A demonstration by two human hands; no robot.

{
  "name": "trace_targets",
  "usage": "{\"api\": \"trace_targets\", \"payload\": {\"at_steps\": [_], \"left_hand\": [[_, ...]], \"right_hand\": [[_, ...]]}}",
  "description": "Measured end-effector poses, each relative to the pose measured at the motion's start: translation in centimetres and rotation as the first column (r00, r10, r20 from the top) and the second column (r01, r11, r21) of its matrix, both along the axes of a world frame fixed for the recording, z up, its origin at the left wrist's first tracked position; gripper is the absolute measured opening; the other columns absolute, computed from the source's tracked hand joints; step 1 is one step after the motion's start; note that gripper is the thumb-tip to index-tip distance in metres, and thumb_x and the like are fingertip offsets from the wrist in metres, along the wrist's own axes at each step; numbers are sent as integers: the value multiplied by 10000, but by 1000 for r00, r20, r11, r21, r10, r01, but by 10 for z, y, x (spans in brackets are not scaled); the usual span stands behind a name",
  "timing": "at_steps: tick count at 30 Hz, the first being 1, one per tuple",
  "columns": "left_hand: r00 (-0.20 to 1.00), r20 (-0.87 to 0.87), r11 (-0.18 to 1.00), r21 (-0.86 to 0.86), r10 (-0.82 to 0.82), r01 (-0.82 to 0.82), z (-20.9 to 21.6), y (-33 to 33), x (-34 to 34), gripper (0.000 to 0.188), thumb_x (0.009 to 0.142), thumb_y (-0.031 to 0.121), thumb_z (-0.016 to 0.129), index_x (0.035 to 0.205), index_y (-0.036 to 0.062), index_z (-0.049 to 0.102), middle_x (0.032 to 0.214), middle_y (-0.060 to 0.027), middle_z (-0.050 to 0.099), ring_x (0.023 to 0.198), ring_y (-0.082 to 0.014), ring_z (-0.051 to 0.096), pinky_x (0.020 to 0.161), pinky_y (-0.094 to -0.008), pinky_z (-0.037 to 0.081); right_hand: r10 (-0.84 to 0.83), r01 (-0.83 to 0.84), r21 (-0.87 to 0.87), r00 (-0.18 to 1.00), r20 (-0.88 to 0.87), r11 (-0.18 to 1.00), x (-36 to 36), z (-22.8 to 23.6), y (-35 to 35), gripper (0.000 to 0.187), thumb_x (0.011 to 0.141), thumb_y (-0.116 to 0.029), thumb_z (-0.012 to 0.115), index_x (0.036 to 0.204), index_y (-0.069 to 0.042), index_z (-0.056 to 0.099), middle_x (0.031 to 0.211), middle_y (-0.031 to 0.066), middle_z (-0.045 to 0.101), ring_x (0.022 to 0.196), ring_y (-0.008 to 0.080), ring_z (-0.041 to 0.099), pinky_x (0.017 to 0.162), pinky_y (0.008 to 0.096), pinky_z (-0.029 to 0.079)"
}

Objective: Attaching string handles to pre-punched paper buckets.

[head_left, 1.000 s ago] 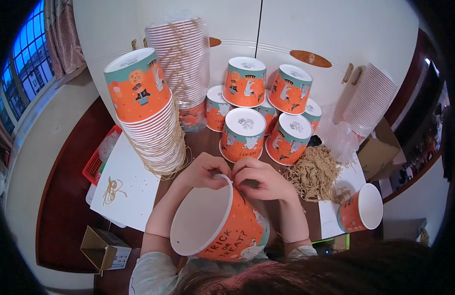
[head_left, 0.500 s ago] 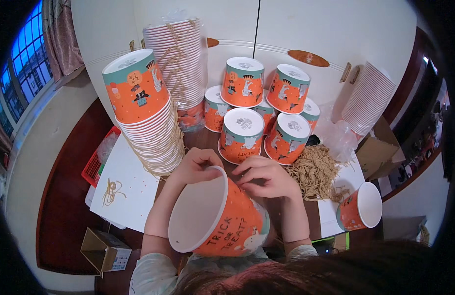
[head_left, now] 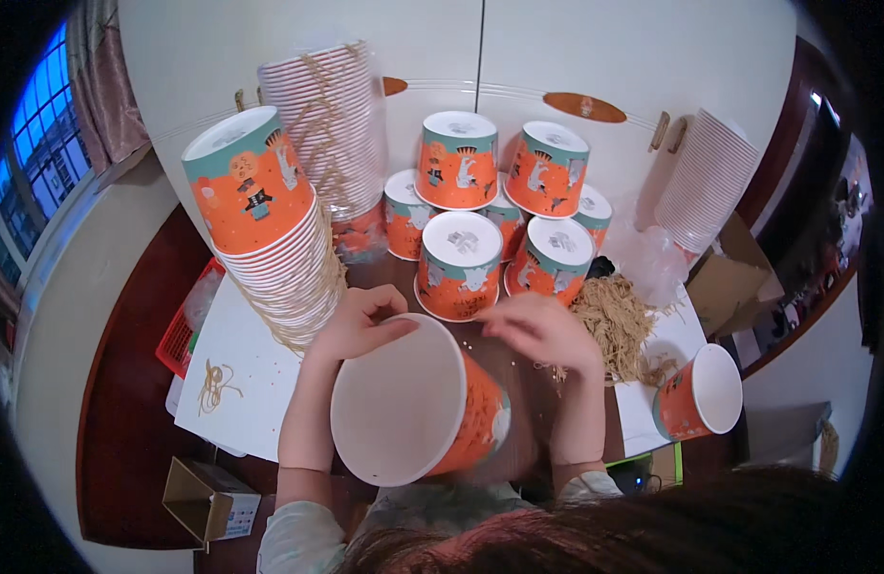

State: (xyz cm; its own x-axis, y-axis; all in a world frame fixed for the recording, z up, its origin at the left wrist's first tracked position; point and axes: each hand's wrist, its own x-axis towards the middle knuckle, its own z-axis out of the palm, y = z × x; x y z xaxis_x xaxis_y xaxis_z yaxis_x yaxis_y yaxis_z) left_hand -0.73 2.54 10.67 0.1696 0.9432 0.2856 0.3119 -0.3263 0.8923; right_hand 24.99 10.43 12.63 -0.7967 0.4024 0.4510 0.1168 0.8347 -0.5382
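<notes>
A large orange and teal paper bucket (head_left: 485,411) lies tilted in front of me, its wide white mouth facing left and toward me. My left hand (head_left: 365,323) is closed at its upper rim, thumb over the edge and curled fingers behind. My right hand (head_left: 547,333) is just right of the rim, lifted off the bucket's side. Its fingertips are drawn together in a pinch; whatever they hold is too small to make out. A pile of tan twine (head_left: 614,325) lies beyond my right wrist.
Upside-down buckets (head_left: 461,268) stand stacked in two tiers at the back. Tall nested stacks (head_left: 270,249) with tan cords rise at left, one plastic-wrapped stack (head_left: 332,134) behind. Another bucket (head_left: 676,402) lies on its side at right. Loose cords (head_left: 215,386) lie on white paper at left.
My right hand has moved right, away from the bucket's side, fingers drawing together. The bucket has turned so its mouth faces me more. My left hand stays at the rim. The view has shifted slightly.
</notes>
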Motion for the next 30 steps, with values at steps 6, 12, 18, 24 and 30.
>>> {"api": "trace_targets", "payload": {"at_steps": [6,12,18,24,30], "left_hand": [[952,-274,990,13,138,-140,8,-1,-2,124,742,115,604,799,9,575,612,-35,565,541,-78,507,508,-228,417],[843,-517,979,-42,149,-199,0,10,3,194,709,184,576,814,22,591,589,-115,565,526,-213,566,532,-305,444],[785,-602,976,-40,147,-213,-6,12,2,187,698,173,563,811,25,582,602,-119,579,557,-254,582,550,-340,454],[792,-604,985,-60,91,-159,-17,15,-1,227,722,135,554,921,27,545,563,-90,540,494,-170,535,478,-302,416],[764,-644,981,-119,44,-156,-9,16,6,280,723,165,523,975,44,530,698,-155,602,656,-309,596,630,-388,468]], "right_hand": [[-470,478,24,853,225,878,33,-7,29,178,690,-69,613,867,-53,609,736,86,624,674,213,593,615,314,469],[-525,619,54,613,590,784,45,-59,71,237,652,-108,663,884,-83,622,797,99,633,753,236,612,656,348,473],[-425,529,90,556,714,844,27,-90,84,258,595,-155,694,849,-137,652,851,74,640,852,216,602,726,368,449],[-401,533,205,282,872,821,27,-111,97,329,523,-133,695,842,-199,652,887,11,638,870,173,590,820,376,361],[-425,566,225,249,870,793,36,-114,101,303,530,-122,688,821,-199,651,848,-17,640,855,177,593,788,348,380]]}}
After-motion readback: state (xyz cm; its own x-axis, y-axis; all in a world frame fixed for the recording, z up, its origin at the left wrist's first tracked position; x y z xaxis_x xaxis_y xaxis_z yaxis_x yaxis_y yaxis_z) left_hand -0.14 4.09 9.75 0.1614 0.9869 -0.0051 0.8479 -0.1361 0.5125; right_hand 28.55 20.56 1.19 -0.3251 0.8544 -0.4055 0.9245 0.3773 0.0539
